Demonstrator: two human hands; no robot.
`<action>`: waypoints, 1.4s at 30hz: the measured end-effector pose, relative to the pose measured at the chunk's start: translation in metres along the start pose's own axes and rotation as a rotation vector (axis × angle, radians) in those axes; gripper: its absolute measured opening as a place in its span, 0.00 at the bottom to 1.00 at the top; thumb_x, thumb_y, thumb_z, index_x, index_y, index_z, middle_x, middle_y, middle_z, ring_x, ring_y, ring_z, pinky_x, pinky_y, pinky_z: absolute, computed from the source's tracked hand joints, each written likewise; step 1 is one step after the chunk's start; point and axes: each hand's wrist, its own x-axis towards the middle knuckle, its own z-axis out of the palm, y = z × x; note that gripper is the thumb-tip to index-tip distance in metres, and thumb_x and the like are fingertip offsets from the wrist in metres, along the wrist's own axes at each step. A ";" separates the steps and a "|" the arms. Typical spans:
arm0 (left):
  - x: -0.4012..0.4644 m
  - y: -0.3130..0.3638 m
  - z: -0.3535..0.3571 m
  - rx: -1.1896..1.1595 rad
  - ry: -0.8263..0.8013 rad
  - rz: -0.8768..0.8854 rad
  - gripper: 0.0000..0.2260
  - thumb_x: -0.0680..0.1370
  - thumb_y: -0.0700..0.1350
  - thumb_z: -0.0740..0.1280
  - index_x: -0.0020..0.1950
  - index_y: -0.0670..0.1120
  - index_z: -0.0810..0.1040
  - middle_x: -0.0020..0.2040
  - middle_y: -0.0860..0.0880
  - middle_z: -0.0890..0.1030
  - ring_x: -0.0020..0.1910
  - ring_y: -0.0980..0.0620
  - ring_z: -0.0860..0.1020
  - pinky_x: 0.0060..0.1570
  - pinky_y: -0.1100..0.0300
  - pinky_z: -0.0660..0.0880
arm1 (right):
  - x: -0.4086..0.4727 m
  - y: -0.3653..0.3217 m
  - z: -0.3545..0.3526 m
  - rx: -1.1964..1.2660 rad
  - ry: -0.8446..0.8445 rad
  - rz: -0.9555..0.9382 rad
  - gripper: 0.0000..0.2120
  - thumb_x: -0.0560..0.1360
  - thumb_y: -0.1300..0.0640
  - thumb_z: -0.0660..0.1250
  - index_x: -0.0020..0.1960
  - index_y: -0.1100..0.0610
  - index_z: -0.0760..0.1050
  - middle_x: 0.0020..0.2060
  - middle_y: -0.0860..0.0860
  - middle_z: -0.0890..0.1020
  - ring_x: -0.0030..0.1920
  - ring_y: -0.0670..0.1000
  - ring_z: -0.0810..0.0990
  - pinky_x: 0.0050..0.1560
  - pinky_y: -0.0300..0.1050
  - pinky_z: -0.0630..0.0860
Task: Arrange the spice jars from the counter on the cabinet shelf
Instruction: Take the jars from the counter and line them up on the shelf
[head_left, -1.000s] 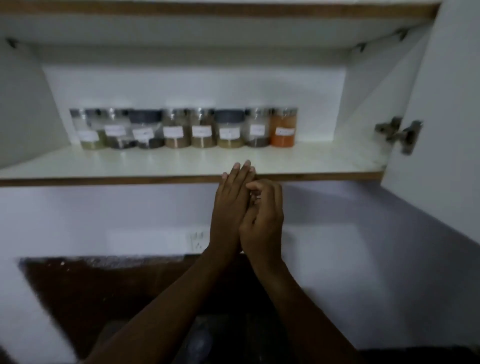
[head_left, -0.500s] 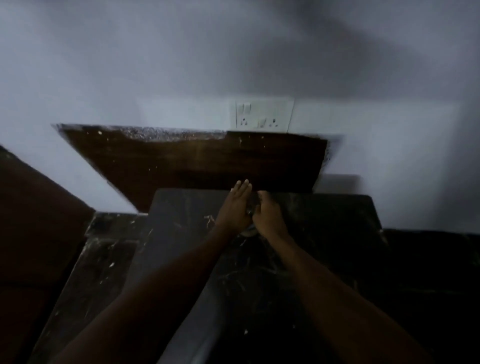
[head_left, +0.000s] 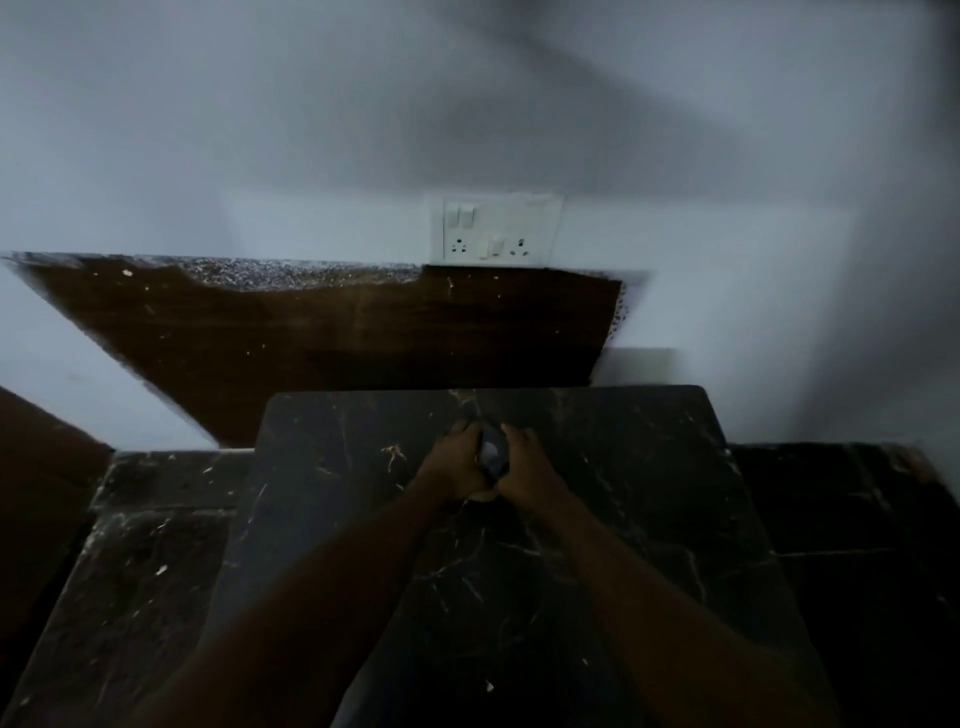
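Dark-lidded jar (head_left: 492, 451) sits between my two hands on the black marble counter (head_left: 649, 493); my left hand (head_left: 451, 462) and right hand (head_left: 525, 465) curl around its sides. I cannot make out what the jar holds. Half a second ago the left fingers lay straight; a second ago I faced the cabinet shelf.

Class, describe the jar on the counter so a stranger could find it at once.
Start at the wall socket and drop straight down to the dark marble counter. There the left hand and right hand meet around the jar. It is the only object on the slab, dark-lidded.
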 end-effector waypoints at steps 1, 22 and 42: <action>-0.003 0.002 -0.005 -0.027 0.001 0.011 0.39 0.72 0.48 0.79 0.80 0.45 0.66 0.77 0.43 0.69 0.74 0.42 0.72 0.75 0.48 0.70 | -0.004 -0.001 -0.005 -0.017 -0.006 -0.012 0.49 0.71 0.56 0.77 0.83 0.56 0.52 0.80 0.59 0.55 0.80 0.62 0.59 0.79 0.60 0.62; -0.102 0.281 -0.285 -0.413 0.595 0.787 0.23 0.74 0.52 0.74 0.67 0.47 0.78 0.63 0.51 0.82 0.61 0.57 0.80 0.59 0.64 0.77 | -0.198 -0.194 -0.344 -0.090 0.657 -0.699 0.33 0.65 0.33 0.73 0.65 0.45 0.74 0.54 0.38 0.75 0.53 0.35 0.76 0.49 0.23 0.72; -0.072 0.457 -0.337 -0.818 0.540 0.751 0.13 0.85 0.56 0.62 0.61 0.49 0.79 0.55 0.45 0.84 0.55 0.47 0.83 0.55 0.49 0.80 | -0.241 -0.195 -0.542 0.048 0.676 -0.536 0.33 0.66 0.47 0.80 0.66 0.49 0.68 0.56 0.48 0.77 0.53 0.52 0.80 0.43 0.46 0.81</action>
